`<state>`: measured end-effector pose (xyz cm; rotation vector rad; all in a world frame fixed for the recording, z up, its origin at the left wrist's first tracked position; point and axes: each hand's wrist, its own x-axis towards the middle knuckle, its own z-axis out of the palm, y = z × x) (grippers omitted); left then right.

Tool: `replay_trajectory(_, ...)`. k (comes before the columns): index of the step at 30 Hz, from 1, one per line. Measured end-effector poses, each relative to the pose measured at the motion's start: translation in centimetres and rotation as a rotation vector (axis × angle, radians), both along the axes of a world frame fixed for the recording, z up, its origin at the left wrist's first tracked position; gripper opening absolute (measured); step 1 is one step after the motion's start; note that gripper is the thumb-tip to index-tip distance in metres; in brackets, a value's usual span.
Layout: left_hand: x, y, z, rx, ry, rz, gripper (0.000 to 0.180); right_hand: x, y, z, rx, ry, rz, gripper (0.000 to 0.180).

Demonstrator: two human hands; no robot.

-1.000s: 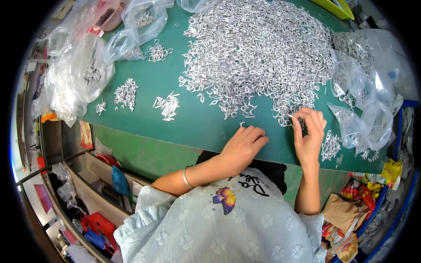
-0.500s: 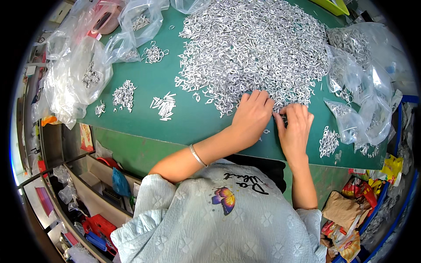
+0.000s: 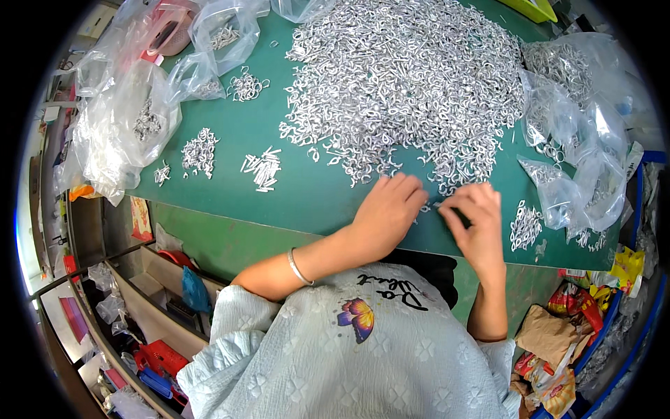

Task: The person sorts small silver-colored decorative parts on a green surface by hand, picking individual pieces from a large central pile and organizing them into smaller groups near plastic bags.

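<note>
Currently, a large pile of small silvery metal parts (image 3: pixel 401 84) is spread over the green surface (image 3: pixel 234 129), from the top edge to the middle of the frame. Both hands are placed at the pile's lower edge, right of center. By the right hand (image 3: pixel 478 220), thumb and forefinger brought close together, a small light piece (image 3: pixel 437 204) seems to be pinched at the tips. The left hand (image 3: pixel 391 215) is held just beside it, fingers bent; its fingertips are partly hidden, so whether anything is gripped cannot be told. A silvery bracelet (image 3: pixel 299 269) is worn on the left wrist.

Smaller heaps are set apart: short rods (image 3: pixel 263 170) left of center, small looped parts (image 3: pixel 200 152) farther left, rings (image 3: pixel 248 86) at upper left, clasp-like pieces (image 3: pixel 525 227) right of the right hand. Clear plastic bags (image 3: pixel 600 160) with metal parts inside are laid at right; more bags (image 3: pixel 112 133) are bunched at upper left, near a pink basket (image 3: pixel 174 35). A yellow-green tray (image 3: pixel 534 8) is cut off at upper right.
</note>
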<state>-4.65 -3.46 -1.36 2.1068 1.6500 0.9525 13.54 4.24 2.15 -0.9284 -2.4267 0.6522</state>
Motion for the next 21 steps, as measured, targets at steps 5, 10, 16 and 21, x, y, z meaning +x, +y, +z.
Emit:
replay_trajectory(5,-0.5,-1.4,-0.3,-0.038,-0.071,-0.022,0.028,-0.2,-0.1,-0.9,-0.046,-0.058,0.022,0.013)
replay_trajectory(10,-0.8,1.9,0.6,0.067,0.135,0.124,0.04,-2.9,1.7,-1.1,0.114,0.018,-0.032,0.022)
replay_trajectory(16,-1.4,1.9,-0.3,-0.086,0.232,0.008,0.046,-1.4,3.7,-3.5,0.316,-0.053,-0.018,0.02)
replay_trajectory(21,-1.2,1.2,0.0,-0.115,0.041,-0.087,0.042,-0.6,5.0,-3.1,0.33,-0.047,-0.188,0.019)
